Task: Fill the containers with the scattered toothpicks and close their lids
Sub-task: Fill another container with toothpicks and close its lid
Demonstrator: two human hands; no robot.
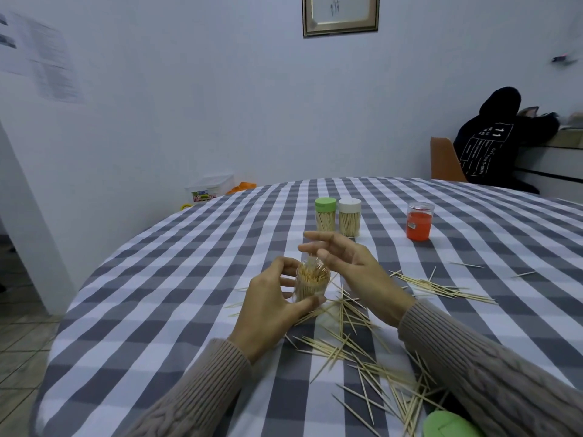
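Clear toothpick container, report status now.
Left grip holds clear plastic toothpick container, nearly full, lid off. Right grip open above it. Loose wooden toothpicks scattered on checked tablecloth.

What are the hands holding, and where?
The left hand grips the open toothpick container round its side. The right hand hovers above it, its fingers spread, holding nothing visible.
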